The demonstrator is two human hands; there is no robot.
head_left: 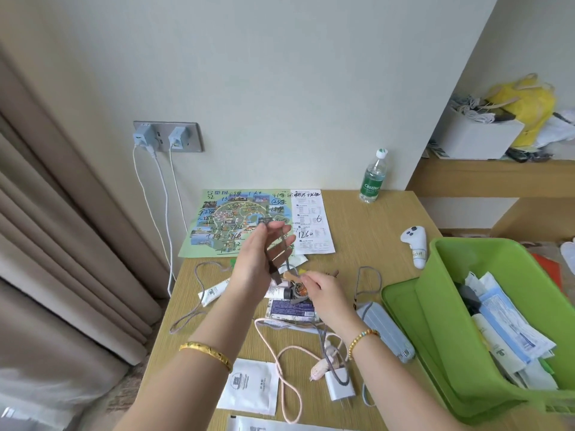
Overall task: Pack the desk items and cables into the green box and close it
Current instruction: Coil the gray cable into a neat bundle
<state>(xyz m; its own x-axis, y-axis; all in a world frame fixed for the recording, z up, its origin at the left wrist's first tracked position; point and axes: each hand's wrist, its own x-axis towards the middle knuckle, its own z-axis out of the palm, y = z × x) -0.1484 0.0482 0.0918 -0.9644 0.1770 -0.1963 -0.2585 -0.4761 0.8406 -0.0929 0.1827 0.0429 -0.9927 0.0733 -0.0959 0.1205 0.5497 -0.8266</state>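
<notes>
Head view. The left hand (pixel 259 259) is raised above the desk (pixel 367 225), its fingers spread, with a dark brown cord (pixel 275 259) looped over them. The right hand (pixel 323 290) pinches the cord's lower end just above a cluster of small items (pixel 292 293). The green box (pixel 485 309) stands open at the desk's right edge, holding papers and packets. A pink cable (pixel 284 359) and a white charger (pixel 337 384) lie near the front edge.
</notes>
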